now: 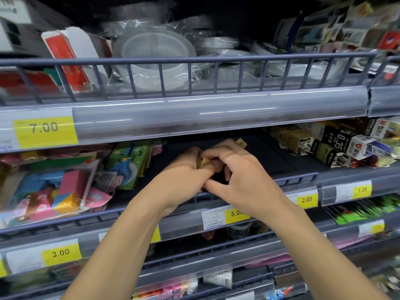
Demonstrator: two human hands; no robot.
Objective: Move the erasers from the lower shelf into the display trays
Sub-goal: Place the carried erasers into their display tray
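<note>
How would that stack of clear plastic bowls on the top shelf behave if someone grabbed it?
The bowls look thin and translucent, so probably light for their size. Their crinkled clear wrap is glossy, so likely slippery under fingers. Being nested and round, they would probably flex slightly rather than break.

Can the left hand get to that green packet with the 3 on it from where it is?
Probably yes. The green packet stands just beside the left hand on the same shelf with nothing between, but that hand already holds a gold packet.

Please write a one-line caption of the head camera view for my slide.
Left hand and right hand together grip a small gold-coloured packet over a dark shelf tray behind the grey wire rail.
</note>
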